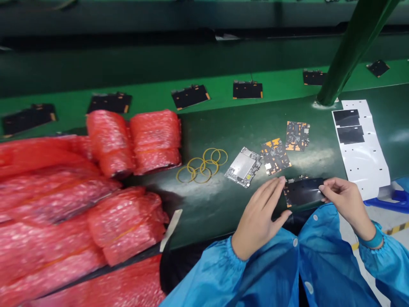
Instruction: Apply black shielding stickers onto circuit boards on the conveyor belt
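My right hand [347,202] pinches the right end of a black adhesive sheet [303,191] between thumb and fingers. The sheet lies over a circuit board [287,199], whose left and top edges show from under it. At the board's left edge is my left hand [263,209], open, fingers stretched out and thumb apart, fingertips at the corner. Just beyond lie two bare black-and-orange boards, a tilted one [276,156] and an upright one [297,136]. Left of them rests a board with a silver shield [243,166]. To the right, a white backing sheet [364,149] carries two black stickers [350,134].
Red bubble-wrap bundles [155,140] are piled on the left. Several yellow rubber bands [203,165] lie mid-table. A green post [354,55] rises behind the boards. Black-covered boards [247,89] sit along the bright green strip [220,91]. A blue bin [391,200] is at lower right.
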{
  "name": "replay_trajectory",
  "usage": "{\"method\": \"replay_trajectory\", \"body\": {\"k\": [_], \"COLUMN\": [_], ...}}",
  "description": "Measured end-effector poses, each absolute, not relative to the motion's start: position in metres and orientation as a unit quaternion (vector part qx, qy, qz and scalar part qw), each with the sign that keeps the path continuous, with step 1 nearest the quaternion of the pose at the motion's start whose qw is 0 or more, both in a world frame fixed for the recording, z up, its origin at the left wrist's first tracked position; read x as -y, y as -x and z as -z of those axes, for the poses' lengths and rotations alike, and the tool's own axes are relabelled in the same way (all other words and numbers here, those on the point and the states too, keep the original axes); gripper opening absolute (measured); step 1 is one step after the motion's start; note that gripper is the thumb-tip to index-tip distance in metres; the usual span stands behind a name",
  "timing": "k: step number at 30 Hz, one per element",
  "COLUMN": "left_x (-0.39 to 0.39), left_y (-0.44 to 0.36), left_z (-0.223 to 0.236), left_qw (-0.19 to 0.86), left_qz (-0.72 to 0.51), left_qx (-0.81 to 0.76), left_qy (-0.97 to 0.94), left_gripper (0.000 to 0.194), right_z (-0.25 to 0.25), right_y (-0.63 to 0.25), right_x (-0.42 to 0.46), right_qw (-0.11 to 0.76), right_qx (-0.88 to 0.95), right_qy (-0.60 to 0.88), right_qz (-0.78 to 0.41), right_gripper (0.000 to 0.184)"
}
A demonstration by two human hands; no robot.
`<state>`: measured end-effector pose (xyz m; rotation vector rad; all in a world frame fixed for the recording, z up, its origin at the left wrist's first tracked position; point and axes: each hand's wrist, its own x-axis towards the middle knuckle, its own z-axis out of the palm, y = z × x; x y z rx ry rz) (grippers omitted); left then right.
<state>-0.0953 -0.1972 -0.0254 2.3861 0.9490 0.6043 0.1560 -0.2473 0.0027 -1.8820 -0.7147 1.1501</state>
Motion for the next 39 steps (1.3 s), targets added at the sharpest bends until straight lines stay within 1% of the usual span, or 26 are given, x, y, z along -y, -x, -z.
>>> {"method": "replay_trajectory", "body": {"k": [3, 4, 6, 11, 16, 27, 33, 39], "left_x": [0.207, 0.210, 0.214, 0.215, 0.214, 0.214, 0.215, 0.215], "left_y": [0.110, 0.113, 0.116, 0.111, 0.110, 0.110, 0.111, 0.110], "left_z": [0.024, 0.024, 0.026, 0.030, 0.031, 0.031, 0.032, 0.031], "left_qw": [0.224, 0.218, 0.205, 0.169, 0.158, 0.164, 0.179, 0.172], "left_qz": [-0.249, -0.248, -0.235, -0.226, -0.229, -0.234, -0.226, -0.233], "left_qx": [-0.358, -0.353, -0.340, -0.328, -0.327, -0.322, -0.326, -0.325], "left_qy": [-0.871, -0.876, -0.887, -0.901, -0.903, -0.902, -0.900, -0.900], "left_gripper": [0.037, 0.027, 0.019, 0.019, 0.019, 0.021, 0.025, 0.023], "right_z": [-0.003, -0.003, -0.004, -0.006, -0.007, -0.010, -0.009, -0.010], "right_y": [-0.150, -0.149, -0.148, -0.146, -0.147, -0.145, -0.145, -0.146], "right_x": [0.250, 0.250, 0.250, 0.250, 0.251, 0.251, 0.252, 0.251], "right_qw": [0.393, 0.390, 0.382, 0.373, 0.367, 0.368, 0.365, 0.358], "right_qx": [0.303, 0.311, 0.324, 0.337, 0.343, 0.351, 0.352, 0.358], "right_qy": [0.747, 0.748, 0.752, 0.756, 0.762, 0.770, 0.773, 0.777], "right_qz": [-0.443, -0.438, -0.428, -0.420, -0.409, -0.385, -0.381, -0.375], "right_gripper": [0.055, 0.053, 0.051, 0.044, 0.039, 0.039, 0.041, 0.040]}}
